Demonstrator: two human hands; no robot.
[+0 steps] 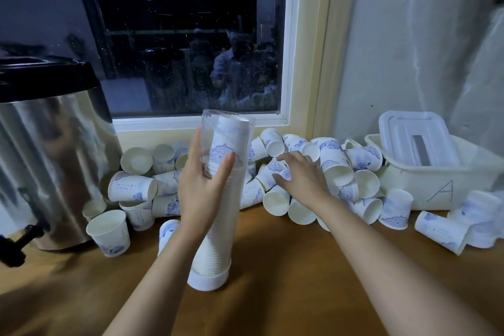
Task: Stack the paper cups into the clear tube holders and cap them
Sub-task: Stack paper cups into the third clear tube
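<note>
L hand (203, 185) wraps the near-full tube (218, 199), steadying it upright on its white cap (207, 279) on the table (286, 267), while R hand (301, 176), fingers loosely spread, reaches into the cup pile (327, 169), apparently for the next cup.

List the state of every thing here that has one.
Clear tube: upright, nearly full, uncapped on top.
White base cap: fitted.
Left hand: gripping the tube.
Right hand: reaching into loose cups.
White bin: lid loose inside.
</note>
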